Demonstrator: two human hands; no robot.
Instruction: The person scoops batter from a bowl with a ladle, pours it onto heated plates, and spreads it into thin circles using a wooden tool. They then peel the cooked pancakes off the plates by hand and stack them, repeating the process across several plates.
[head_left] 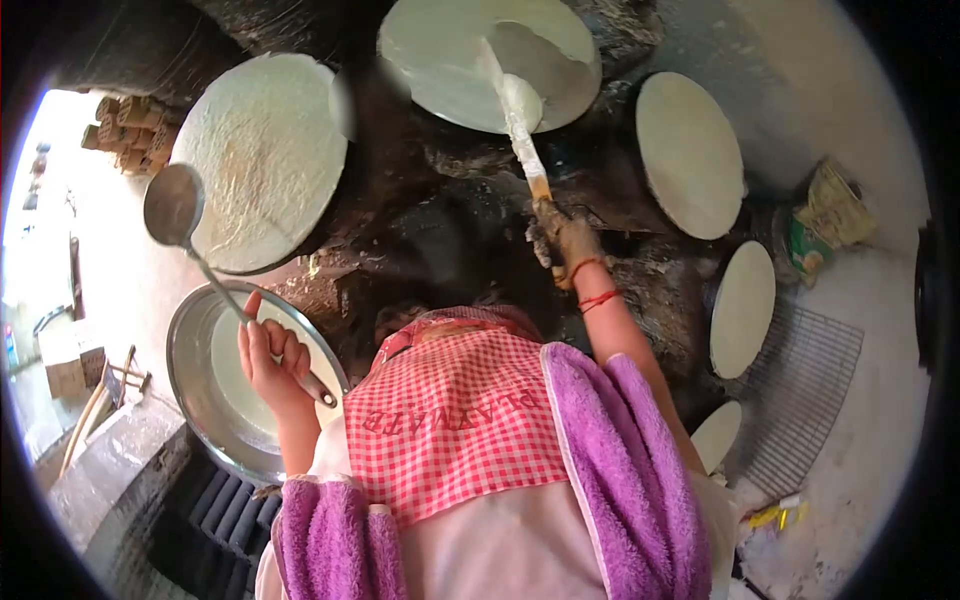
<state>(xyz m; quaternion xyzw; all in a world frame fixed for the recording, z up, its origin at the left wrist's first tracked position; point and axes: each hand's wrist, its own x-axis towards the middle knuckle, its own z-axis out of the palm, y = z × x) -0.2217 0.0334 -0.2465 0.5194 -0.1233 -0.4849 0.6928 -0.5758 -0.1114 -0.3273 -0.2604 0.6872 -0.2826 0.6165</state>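
Observation:
My left hand (270, 355) grips the handle of a metal ladle (174, 205), whose bowl is raised beside the left griddle, over its edge in this view. Below that hand is a wide steel basin (183, 375) of white batter (240, 375). My right hand (568, 243), its fingers coated in dark residue, is closed around a wooden spatula (515, 125) caked with white batter. The spatula's blade reaches over the top round griddle (560, 75), where a white layer covers part of the surface and a grey patch shows. A rounded white mass lies beside the blade.
A large round white sheet (262, 160) lies on the left griddle. Several smaller white rounds (690, 155) line the right side. A wire rack (805, 385) stands at right, near a green and yellow sack (825, 220). Stacked wooden pieces (132, 130) are at upper left.

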